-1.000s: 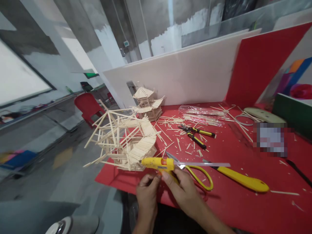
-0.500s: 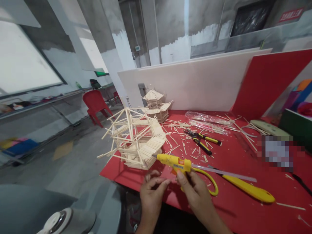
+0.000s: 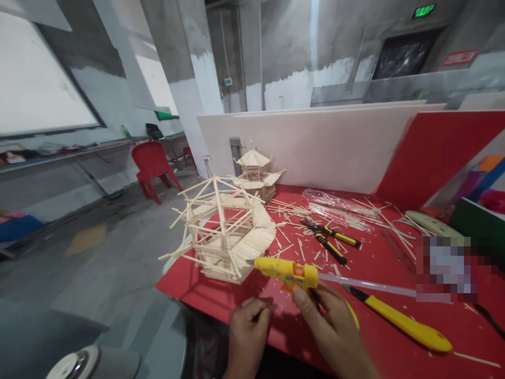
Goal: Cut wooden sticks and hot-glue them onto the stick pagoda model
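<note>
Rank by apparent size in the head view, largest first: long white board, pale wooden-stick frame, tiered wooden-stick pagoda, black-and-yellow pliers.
1. Long white board
2. Pale wooden-stick frame
Unsure, so unranked: tiered wooden-stick pagoda and black-and-yellow pliers; the pagoda looks taller, the pliers wider.

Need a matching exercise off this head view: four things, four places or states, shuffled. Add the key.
Column 1
1. Hot glue gun
2. Pliers
3. Plastic chair
4. Two-tiered stick pagoda

Column 2
A. Red, standing on the grey floor
B. At the back of the red table, in front of the white board
C. Held in the right hand
D. Lying with black-and-yellow handles spread, among loose sticks

Pairs: 1-C, 2-D, 3-A, 4-B
</note>
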The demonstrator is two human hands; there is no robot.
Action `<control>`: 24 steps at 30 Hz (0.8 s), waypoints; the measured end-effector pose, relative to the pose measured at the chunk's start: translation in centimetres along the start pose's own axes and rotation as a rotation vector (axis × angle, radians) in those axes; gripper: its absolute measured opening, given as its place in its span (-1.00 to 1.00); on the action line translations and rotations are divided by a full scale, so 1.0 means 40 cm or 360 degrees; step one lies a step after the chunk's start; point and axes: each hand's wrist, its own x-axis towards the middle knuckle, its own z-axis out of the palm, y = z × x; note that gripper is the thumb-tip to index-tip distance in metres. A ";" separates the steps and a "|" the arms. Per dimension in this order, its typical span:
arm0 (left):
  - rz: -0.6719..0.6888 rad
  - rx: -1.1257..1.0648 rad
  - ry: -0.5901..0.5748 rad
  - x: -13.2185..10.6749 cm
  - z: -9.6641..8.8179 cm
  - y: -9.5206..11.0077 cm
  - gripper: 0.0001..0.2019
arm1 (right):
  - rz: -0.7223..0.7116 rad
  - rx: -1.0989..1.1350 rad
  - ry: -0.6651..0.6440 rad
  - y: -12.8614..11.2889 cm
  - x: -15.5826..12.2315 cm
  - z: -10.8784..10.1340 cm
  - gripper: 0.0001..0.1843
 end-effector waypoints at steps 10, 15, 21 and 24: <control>0.0135 0.0124 0.0201 0.016 -0.016 0.005 -0.86 | -0.0011 -0.0179 -0.0042 0.018 0.000 0.013 -0.59; -0.0065 -0.0046 0.0039 0.015 -0.011 -0.005 -0.72 | 0.0125 -0.0222 0.0156 0.012 -0.030 0.001 -0.52; -0.0212 -0.0164 0.0120 0.002 0.005 -0.015 -0.52 | -0.0048 -0.0218 -0.0004 0.019 -0.005 0.005 -0.59; -0.0382 -0.0270 0.0152 -0.003 0.006 -0.017 -0.55 | -0.0040 -0.0227 0.0048 0.026 -0.007 0.003 -0.58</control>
